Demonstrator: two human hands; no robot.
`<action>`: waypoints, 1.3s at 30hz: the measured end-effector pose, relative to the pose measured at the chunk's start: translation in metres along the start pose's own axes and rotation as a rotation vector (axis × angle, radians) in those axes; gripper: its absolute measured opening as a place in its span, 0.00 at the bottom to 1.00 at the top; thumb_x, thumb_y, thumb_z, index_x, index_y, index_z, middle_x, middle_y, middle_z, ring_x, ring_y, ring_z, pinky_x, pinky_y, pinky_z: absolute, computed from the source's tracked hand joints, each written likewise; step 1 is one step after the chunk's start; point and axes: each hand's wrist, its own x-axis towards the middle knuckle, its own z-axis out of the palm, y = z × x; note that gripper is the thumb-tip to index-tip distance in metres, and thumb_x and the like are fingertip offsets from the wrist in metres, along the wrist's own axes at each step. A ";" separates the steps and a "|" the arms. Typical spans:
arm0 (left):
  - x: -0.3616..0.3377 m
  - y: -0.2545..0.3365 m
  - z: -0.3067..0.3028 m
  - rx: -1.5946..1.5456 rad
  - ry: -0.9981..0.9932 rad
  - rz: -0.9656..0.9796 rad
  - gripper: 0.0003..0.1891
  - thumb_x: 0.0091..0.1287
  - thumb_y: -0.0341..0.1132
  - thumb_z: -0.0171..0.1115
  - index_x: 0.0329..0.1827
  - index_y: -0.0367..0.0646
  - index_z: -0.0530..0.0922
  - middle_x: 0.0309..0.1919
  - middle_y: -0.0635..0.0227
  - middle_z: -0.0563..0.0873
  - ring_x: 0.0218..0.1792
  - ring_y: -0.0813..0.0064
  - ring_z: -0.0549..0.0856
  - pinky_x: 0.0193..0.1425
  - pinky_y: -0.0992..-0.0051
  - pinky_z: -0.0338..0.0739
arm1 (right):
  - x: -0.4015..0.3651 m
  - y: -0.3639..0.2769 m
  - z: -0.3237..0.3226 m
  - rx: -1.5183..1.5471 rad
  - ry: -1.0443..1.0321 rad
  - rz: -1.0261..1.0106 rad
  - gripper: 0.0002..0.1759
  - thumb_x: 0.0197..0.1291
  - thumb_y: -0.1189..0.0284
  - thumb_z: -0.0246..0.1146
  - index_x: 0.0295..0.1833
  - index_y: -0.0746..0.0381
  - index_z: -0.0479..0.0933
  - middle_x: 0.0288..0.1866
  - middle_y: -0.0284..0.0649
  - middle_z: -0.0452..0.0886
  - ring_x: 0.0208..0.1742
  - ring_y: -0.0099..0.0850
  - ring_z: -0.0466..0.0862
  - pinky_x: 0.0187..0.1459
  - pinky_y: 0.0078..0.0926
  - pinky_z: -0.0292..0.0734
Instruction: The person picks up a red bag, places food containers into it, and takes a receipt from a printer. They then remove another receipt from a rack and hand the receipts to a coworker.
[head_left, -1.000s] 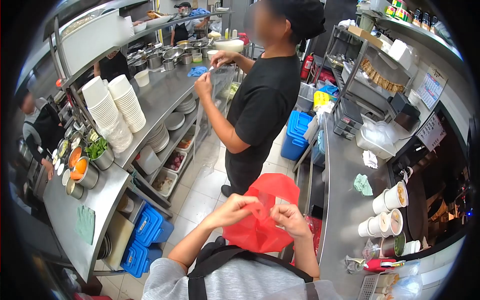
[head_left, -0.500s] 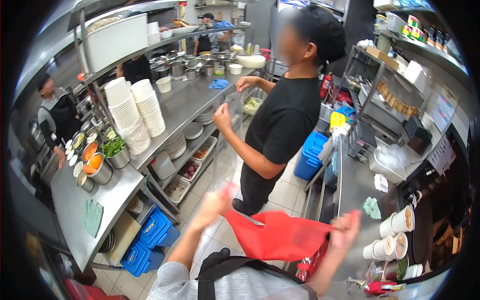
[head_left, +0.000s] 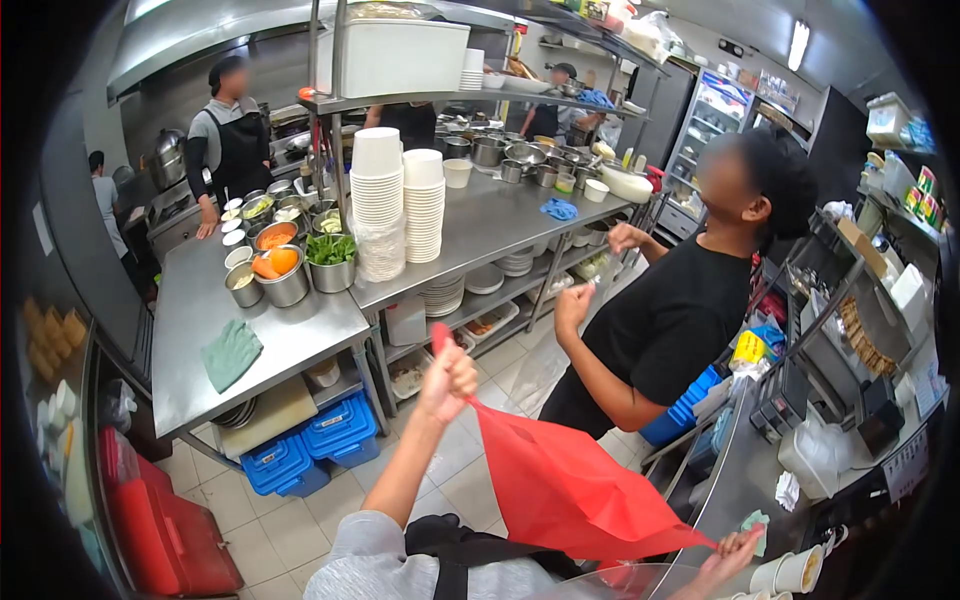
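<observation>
A thin red plastic bag [head_left: 575, 480] is stretched taut between my two hands, in front of my body. My left hand [head_left: 447, 385] is raised and closed in a fist around one corner, with a bit of red sticking out above the fingers. Lower down at the right, my right hand [head_left: 735, 555] pinches the opposite end, close to the side counter. The bag hangs loose along its middle.
A co-worker [head_left: 680, 320] in black stands ahead, holding something clear. At the left, a steel table [head_left: 185, 345] carries a green cloth [head_left: 232, 355] and food pots. Stacked white tubs [head_left: 378, 200] stand behind. Blue bins [head_left: 340, 425] sit below; a red bin [head_left: 165, 535] is nearby.
My view has turned left. The left hand has risen, the right hand has moved lower, and the red bag is now spread wider and tilted between them.
</observation>
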 end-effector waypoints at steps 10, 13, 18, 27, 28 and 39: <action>-0.043 -0.176 0.044 0.235 -0.262 -0.815 0.23 0.74 0.51 0.36 0.18 0.53 0.58 0.13 0.84 0.54 0.13 0.88 0.53 0.15 0.83 0.44 | -0.050 0.052 0.164 -1.021 -0.958 0.044 0.36 0.39 0.58 0.72 0.56 0.60 0.72 0.59 0.47 0.69 0.61 0.45 0.65 0.64 0.41 0.55; -0.053 -0.189 0.053 0.292 -0.324 -0.823 0.23 0.74 0.50 0.36 0.19 0.52 0.58 0.14 0.83 0.53 0.14 0.87 0.50 0.17 0.82 0.43 | -0.085 0.114 0.139 -0.921 -1.090 0.157 0.22 0.45 0.63 0.69 0.49 0.55 0.77 0.50 0.47 0.76 0.54 0.46 0.73 0.55 0.41 0.66; -0.054 -0.179 0.030 0.510 -0.343 -0.791 0.23 0.73 0.52 0.40 0.19 0.50 0.61 0.14 0.82 0.58 0.14 0.86 0.54 0.17 0.81 0.45 | -0.091 0.122 0.111 -1.060 -0.803 0.272 0.12 0.47 0.77 0.60 0.41 0.61 0.79 0.36 0.51 0.80 0.40 0.47 0.80 0.42 0.34 0.75; -0.060 -0.176 -0.012 1.843 -0.769 0.067 0.20 0.47 0.35 0.69 0.44 0.42 0.75 0.37 0.61 0.76 0.40 0.62 0.77 0.42 0.64 0.73 | -0.094 0.085 0.150 -0.612 -0.544 0.495 0.03 0.48 0.83 0.56 0.30 0.69 0.75 0.21 0.29 0.73 0.27 0.15 0.70 0.28 0.17 0.67; -0.056 -0.176 -0.013 1.937 -0.772 0.167 0.20 0.46 0.34 0.69 0.43 0.42 0.76 0.39 0.61 0.75 0.42 0.61 0.76 0.43 0.64 0.74 | -0.088 0.068 0.165 -0.649 -0.537 0.456 0.02 0.48 0.84 0.56 0.29 0.69 0.74 0.21 0.29 0.73 0.27 0.15 0.70 0.28 0.17 0.67; -0.033 -0.139 -0.046 2.268 -0.341 0.036 0.16 0.55 0.26 0.54 0.47 0.44 0.70 0.40 0.57 0.73 0.40 0.56 0.79 0.33 0.62 0.79 | -0.047 -0.007 0.168 -1.220 -0.136 0.222 0.15 0.48 0.83 0.55 0.43 0.62 0.79 0.34 0.43 0.82 0.37 0.37 0.81 0.41 0.32 0.75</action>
